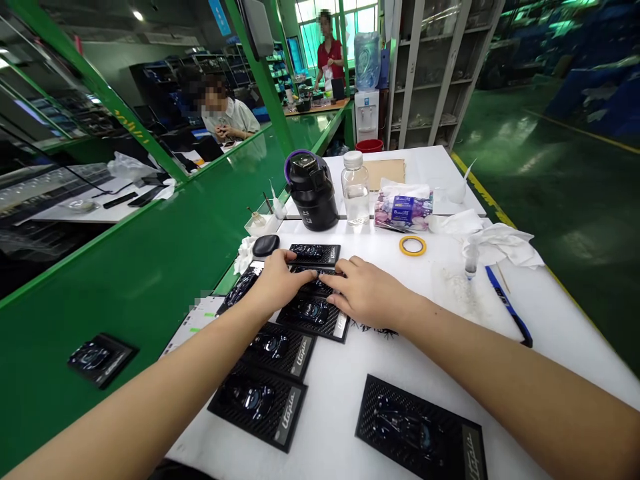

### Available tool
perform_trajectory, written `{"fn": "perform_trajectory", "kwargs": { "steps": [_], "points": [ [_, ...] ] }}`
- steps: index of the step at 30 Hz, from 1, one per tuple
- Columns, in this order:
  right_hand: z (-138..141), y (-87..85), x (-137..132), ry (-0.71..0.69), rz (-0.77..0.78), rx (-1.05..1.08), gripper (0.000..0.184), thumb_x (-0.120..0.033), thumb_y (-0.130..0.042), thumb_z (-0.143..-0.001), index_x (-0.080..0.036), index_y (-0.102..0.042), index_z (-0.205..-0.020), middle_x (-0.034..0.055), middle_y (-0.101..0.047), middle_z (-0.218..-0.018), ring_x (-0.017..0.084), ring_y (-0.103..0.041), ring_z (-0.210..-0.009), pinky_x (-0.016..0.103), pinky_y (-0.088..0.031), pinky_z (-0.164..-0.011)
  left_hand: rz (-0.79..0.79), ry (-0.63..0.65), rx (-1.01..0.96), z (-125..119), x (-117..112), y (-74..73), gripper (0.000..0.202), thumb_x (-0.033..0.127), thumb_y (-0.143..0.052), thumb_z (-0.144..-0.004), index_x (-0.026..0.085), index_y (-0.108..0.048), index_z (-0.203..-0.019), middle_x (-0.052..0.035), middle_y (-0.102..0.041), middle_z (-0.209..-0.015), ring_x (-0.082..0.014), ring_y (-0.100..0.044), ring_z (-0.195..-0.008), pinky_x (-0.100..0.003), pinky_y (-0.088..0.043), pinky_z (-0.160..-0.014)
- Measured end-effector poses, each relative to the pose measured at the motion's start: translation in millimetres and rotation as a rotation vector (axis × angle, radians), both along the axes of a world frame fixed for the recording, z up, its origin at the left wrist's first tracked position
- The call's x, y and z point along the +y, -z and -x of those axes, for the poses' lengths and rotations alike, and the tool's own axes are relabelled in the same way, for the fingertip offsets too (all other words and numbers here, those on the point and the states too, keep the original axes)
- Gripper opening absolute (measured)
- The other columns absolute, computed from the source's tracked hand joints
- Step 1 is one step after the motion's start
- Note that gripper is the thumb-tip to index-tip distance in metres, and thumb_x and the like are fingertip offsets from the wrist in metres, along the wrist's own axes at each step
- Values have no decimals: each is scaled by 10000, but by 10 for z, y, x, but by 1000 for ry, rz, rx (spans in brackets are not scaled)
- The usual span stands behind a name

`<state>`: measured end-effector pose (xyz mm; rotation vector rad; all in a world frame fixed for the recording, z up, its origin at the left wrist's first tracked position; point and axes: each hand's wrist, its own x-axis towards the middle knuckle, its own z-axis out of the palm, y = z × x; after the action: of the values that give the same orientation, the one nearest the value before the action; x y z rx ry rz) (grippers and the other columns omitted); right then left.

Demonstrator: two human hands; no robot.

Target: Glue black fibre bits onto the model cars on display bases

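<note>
A dark model car [320, 285] on a black textured display base lies in the row of cars, between my two hands. My left hand [279, 283] is closed on it from the left, thumb reaching over the car and index finger by the car behind [315, 253]. From the right, my right hand [363, 290] has its fingertips on the same car. Both hands partly cover it. Nearer me are another model car [313, 311] and further ones on bases marked "Utopia" [257, 403]. One more model car [420, 433] lies at the front right.
Behind the row stand a black jug [313, 193], a clear bottle [356, 193] and a tissue pack [404, 207]. Yellow tape [413, 246], crumpled wipes [500, 241] and a blue-handled tool [507, 303] lie right. One model car [103, 359] rests on the green surface left. Two people are farther back.
</note>
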<state>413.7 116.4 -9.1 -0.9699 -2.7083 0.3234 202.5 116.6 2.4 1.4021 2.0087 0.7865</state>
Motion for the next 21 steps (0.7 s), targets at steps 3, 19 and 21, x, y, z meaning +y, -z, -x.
{"fn": "perform_trajectory", "kwargs": {
  "steps": [3,19,21],
  "points": [
    [-30,-5,20,-11,44,45,476,-415,-436,-1002,-192,-564,-1404,119,-563,-1241,260,-494,-1128,429,-424,-1049,-24,78,4,107,-50,-77,575,396,-717,-682,223,-485,-1179,-102,-533,-1325,-275,-560,-1216,-396,-476,-966],
    [-4,92,55,179,153,212,511,-231,-612,-808,-87,-563,-1296,138,-612,-1247,245,-566,-1180,367,-455,-1051,101,252,-190,220,-125,-416,811,152,-649,-537,165,-475,-1328,-158,-570,-1354,-271,-628,-1139,-369,-542,-884],
    [-12,90,68,182,162,221,520,-237,-627,-797,-101,-559,-1294,119,-617,-1249,227,-575,-1171,346,-461,-1052,96,360,-130,240,-141,-478,824,160,-707,-535,203,-511,-1335,-101,-644,-1250,-274,-641,-1089,-398,-517,-927]
  ]
}}
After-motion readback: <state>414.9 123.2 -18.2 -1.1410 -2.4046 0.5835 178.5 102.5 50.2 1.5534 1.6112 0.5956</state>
